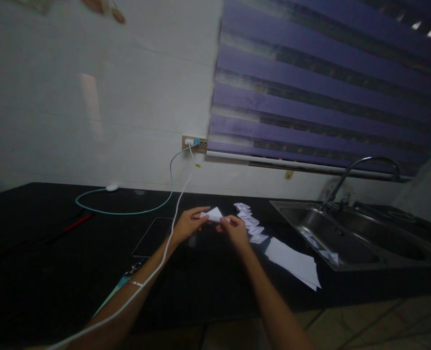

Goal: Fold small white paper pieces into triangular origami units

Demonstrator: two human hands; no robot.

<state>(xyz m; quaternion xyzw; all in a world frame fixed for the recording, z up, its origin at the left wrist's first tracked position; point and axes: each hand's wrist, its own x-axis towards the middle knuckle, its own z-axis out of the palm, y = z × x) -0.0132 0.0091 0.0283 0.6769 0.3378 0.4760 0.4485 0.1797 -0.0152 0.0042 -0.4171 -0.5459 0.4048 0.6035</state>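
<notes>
Between my two hands is a piece of white folded paper [214, 213] with a pointed top, held just above the black countertop [201, 287]. My left hand [188, 224] pinches its left end, and my right hand [234, 228] grips its lower right edge. To the right of my right hand, several folded white paper pieces [250, 221] lie in an overlapping row. Nearer to me, a stack of flat white paper sheets [294, 260] rests beside my right forearm.
A steel double sink [341, 238] with a curved faucet [350, 170] is at right; a few folded papers lie on its near rim. A white cable [179, 199] crosses my left forearm from the wall outlet [203, 145]. A dark flat tablet-like object [150, 238] lies left of my hand.
</notes>
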